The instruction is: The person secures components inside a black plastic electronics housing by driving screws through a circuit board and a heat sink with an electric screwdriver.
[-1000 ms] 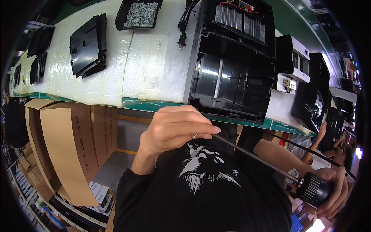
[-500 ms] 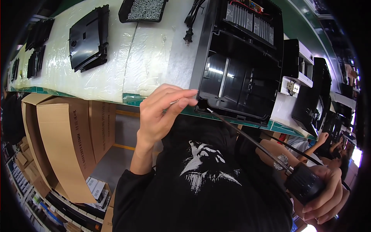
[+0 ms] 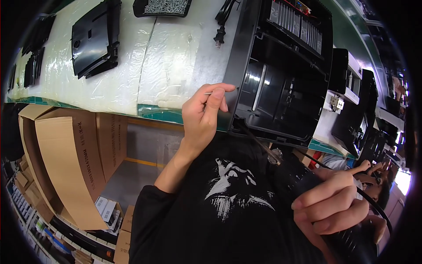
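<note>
My left hand [image 3: 200, 119] is closed in a pinch beside the near left edge of a black plastic housing [image 3: 239, 66]. A thin metal screw [image 3: 207, 93] pokes out between thumb and fingers. My right hand [image 3: 334, 202] is wrapped round the black body of a corded electric screwdriver [image 3: 301, 176]. Its long shaft [image 3: 259, 143] slants up and left, its end at the housing's near left corner; whether the tip touches is hard to tell. Inside the housing sit a pale bar [image 3: 260, 88] and, at the far end, ribbed metal parts [image 3: 303, 27].
A black tray of screws [image 3: 165, 8] and a black power plug [image 3: 220, 37] lie on the wrapped bench top. Black panels [image 3: 94, 39] stand at left. Below the bench edge is a cardboard box [image 3: 59, 163]. More units [image 3: 349, 75] and other people's arms [image 3: 362, 166] are at right.
My right hand has brought the screwdriver left and inward, its shaft end now at the housing corner. My left hand has shifted right and up, still pinching the screw. The view has shifted slightly.
</note>
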`<move>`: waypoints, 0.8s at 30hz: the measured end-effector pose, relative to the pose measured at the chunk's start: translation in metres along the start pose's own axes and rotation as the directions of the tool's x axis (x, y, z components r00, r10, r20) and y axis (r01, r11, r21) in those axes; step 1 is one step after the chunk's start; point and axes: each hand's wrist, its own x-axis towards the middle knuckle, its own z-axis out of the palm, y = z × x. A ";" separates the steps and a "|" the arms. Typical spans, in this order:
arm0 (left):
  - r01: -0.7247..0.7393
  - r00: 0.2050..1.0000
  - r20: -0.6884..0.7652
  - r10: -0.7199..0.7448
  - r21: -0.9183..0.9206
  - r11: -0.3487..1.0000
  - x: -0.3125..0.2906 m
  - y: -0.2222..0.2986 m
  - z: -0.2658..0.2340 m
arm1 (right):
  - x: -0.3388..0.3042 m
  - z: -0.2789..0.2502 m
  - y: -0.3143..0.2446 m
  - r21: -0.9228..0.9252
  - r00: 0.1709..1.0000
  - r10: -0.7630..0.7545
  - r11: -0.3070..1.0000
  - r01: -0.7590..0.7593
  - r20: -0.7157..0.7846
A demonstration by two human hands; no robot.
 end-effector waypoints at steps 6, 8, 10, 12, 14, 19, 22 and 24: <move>0.000 0.999 -0.040 0.002 0.028 1.000 0.004 -0.010 0.006 | -0.008 -0.005 0.004 -0.075 0.970 0.213 0.976 -0.205 0.116; -0.002 0.999 -0.036 0.003 0.020 1.000 0.008 -0.007 0.008 | -0.005 -0.006 0.003 -0.104 0.950 0.275 0.960 -0.261 0.149; -0.004 0.999 -0.035 0.004 0.010 1.000 0.011 -0.005 0.010 | -0.004 -0.007 0.003 -0.135 0.924 0.337 0.939 -0.316 0.183; -0.030 0.998 -0.048 0.030 0.001 1.000 0.013 -0.003 0.011 | -0.001 -0.007 0.003 -0.152 0.907 0.368 0.927 -0.342 0.205; -0.048 0.996 -0.072 0.044 -0.053 0.997 0.015 -0.009 0.017 | 0.001 -0.008 0.004 -0.203 0.859 0.434 0.898 -0.390 0.271; -0.068 0.987 -0.154 0.044 -0.155 0.986 0.012 -0.007 0.024 | 0.003 0.002 0.024 -0.086 0.891 0.351 0.936 -0.340 0.287; -0.067 0.983 -0.182 0.030 -0.201 0.977 0.008 -0.011 0.027 | 0.006 0.005 0.034 0.000 0.862 0.337 0.931 -0.364 0.379; -0.081 0.975 -0.219 0.037 -0.199 0.977 0.008 -0.012 0.028 | 0.007 0.005 0.038 0.050 0.842 0.325 0.923 -0.382 0.430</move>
